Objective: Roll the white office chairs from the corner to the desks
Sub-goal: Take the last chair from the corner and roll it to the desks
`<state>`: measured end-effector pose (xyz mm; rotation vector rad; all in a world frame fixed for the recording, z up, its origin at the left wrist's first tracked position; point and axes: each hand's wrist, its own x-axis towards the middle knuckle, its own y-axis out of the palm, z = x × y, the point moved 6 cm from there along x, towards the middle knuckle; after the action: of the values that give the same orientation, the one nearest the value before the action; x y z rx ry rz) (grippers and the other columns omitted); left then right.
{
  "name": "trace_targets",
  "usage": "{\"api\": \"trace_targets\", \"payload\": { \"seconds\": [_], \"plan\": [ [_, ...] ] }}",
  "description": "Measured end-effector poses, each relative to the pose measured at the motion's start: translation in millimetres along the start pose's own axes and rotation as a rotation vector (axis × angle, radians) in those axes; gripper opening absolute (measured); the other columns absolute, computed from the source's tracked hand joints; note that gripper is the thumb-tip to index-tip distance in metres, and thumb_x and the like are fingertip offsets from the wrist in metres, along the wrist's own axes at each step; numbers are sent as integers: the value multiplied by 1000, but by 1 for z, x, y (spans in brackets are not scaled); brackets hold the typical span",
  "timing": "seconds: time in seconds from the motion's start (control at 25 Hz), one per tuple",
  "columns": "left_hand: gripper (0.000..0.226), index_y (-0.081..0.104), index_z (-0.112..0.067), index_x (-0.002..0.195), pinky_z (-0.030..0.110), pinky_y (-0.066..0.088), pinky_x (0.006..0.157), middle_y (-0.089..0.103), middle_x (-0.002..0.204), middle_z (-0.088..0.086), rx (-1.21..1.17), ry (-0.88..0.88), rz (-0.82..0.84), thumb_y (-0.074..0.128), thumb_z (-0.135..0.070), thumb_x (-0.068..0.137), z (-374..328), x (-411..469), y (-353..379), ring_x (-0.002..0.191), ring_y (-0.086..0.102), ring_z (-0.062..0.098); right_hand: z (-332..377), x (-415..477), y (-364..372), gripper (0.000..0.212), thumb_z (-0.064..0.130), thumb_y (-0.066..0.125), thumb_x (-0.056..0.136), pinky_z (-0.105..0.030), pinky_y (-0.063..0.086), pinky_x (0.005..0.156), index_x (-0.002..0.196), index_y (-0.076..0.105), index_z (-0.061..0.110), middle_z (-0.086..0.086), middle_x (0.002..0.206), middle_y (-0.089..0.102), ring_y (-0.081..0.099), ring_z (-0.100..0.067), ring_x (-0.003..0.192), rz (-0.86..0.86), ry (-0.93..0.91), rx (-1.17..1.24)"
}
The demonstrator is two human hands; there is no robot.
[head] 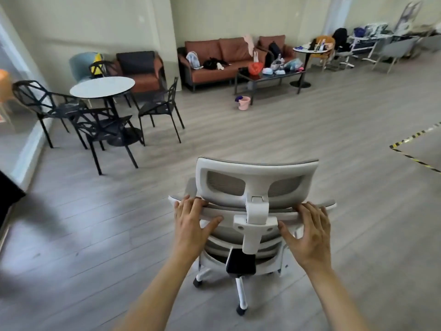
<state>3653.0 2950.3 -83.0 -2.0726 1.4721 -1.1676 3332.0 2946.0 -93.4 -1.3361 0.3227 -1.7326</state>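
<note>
Both hands, left hand (191, 220) and right hand (310, 231), clasp the white chair (256, 177)'s curved mesh-filled plastic backrest rim.

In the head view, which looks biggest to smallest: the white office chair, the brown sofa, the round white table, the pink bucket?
As they look:
1. white office chair, though it is nearest the camera
2. brown sofa
3. round white table
4. pink bucket

Bare wood floor (274, 130) lies open ahead of the white office chair (256, 211), hemmed by black chairs (105, 130) around a round table (102, 87) at left, a coffee table (269, 78) and pink bucket (244, 103) beyond.
</note>
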Motion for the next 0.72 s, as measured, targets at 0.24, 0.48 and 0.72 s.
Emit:
{"api": "trace_targets", "payload": {
  "seconds": [0.24,0.48,0.72],
  "plan": [
    [48,56,-22,108,59,33,110,56,117,-3,-70,225,148,61,-62,82,-45,137,117,134,37,26,-92,68,4,70,64,59,88,-54,29,120,122,62,3,-12,128,61,51,-32,130,-75,203,-124],
    [47,54,-25,115,57,32,113,55,128,-4,-180,325,277,72,-53,82,-118,251,248,143,31,23,-211,137,-2,68,70,59,86,-50,21,125,124,61,13,0,130,59,45,-20,135,-170,357,-125],
    [52,54,-27,115,58,31,114,57,125,-7,-252,421,314,60,-66,82,-212,351,405,143,32,24,-375,212,-8,73,77,55,85,-51,21,124,127,60,17,-3,136,58,45,-27,139,-223,490,-169]
  ]
}}
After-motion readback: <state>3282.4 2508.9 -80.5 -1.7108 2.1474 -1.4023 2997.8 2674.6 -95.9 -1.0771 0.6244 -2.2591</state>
